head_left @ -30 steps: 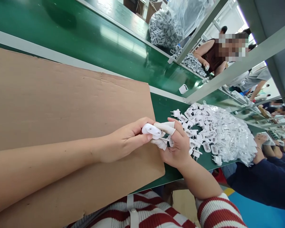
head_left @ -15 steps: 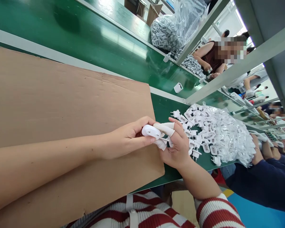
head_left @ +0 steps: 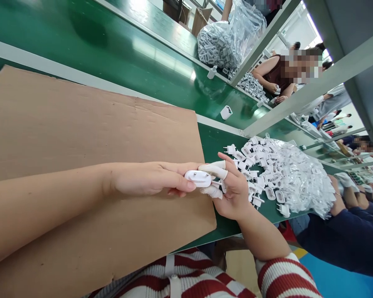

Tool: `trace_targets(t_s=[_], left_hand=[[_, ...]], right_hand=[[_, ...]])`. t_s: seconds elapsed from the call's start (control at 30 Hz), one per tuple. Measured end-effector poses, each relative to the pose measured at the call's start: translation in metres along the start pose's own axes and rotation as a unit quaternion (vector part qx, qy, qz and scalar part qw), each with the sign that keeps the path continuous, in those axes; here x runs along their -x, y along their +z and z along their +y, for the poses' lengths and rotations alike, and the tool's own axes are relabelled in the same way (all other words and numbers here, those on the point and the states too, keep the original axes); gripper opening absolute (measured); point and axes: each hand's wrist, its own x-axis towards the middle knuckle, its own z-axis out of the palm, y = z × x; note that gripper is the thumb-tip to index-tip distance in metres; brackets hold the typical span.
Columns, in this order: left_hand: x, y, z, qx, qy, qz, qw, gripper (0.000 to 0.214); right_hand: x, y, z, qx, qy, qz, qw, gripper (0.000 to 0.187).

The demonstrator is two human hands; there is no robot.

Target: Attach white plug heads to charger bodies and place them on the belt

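Note:
My left hand (head_left: 149, 179) and my right hand (head_left: 231, 191) meet over the right edge of a cardboard sheet (head_left: 81, 136). Together they grip a small white plug piece (head_left: 198, 178). The left thumb and fingers pinch its left end. The right hand's fingers, two in white finger cots, close on its right end. Just right of my right hand lies a pile of white plug pieces (head_left: 261, 169) on the green table (head_left: 217, 142).
A green conveyor belt (head_left: 127, 45) runs behind the cardboard, carrying a white charger body (head_left: 226, 112). A clear bag of white parts (head_left: 226, 39) stands further back. Other people work at the right, one arm in a dark sleeve (head_left: 338, 236) close by.
My left wrist has flattened and turned, rotating the plug piece between both hands. The charger body on the belt has drifted left.

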Motion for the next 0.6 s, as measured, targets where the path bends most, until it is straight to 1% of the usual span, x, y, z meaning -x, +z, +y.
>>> trace_targets(t_s=[0.07,0.1,0.27,0.43,0.53,0.6], left_hand=[[-0.0012,-0.0013,-0.0006,0.050,-0.041,-0.062,0.996,0.025],[-0.0019,-0.0019,-0.0011,0.072,-0.051,-0.080,0.993,0.026],[-0.0034,-0.0032,-0.0047,0.126,-0.040,-0.089,0.987,0.025],[-0.0041,-0.0033,-0.0063,0.163,-0.012,-0.104,0.981,0.037],[-0.0039,-0.0029,-0.0056,0.171,-0.001,-0.109,0.979,0.037],[-0.0031,-0.0021,-0.0047,0.163,0.008,-0.100,0.982,0.036]], right_hand=[[-0.0003,-0.0009,-0.0011,-0.003,0.002,-0.002,1.000,0.033],[-0.0004,-0.0012,-0.0015,-0.003,0.003,-0.001,1.000,0.033],[-0.0006,-0.0012,-0.0005,-0.001,0.000,0.004,1.000,0.032],[-0.0002,-0.0006,0.0021,-0.011,-0.017,0.034,0.999,0.039],[-0.0005,-0.0012,0.0031,0.004,-0.033,0.044,0.998,0.038],[-0.0008,-0.0019,0.0037,0.012,-0.041,0.051,0.998,0.036]])
